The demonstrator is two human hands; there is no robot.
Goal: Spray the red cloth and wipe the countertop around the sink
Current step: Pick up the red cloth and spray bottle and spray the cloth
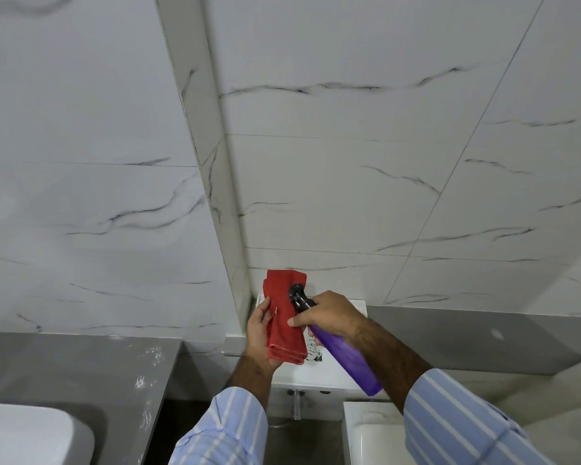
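My left hand (259, 330) holds a folded red cloth (284, 313) upright in front of me, palm under it. My right hand (329, 317) grips a purple spray bottle (346, 360) by its neck, a finger on the trigger. Its black nozzle (297, 293) points at the cloth and almost touches it. The grey countertop (81, 367) lies at the lower left, and the white sink (31, 434) sits in its near corner. Both hands are to the right of the counter, above a white toilet tank (322, 370).
Marble-look tiled walls fill most of the view, with a protruding tiled column (215, 182) in the middle. A grey band (467, 337) runs along the wall at the right. A white toilet edge (366, 431) shows at the bottom. White speckles mark the counter's right edge (148, 380).
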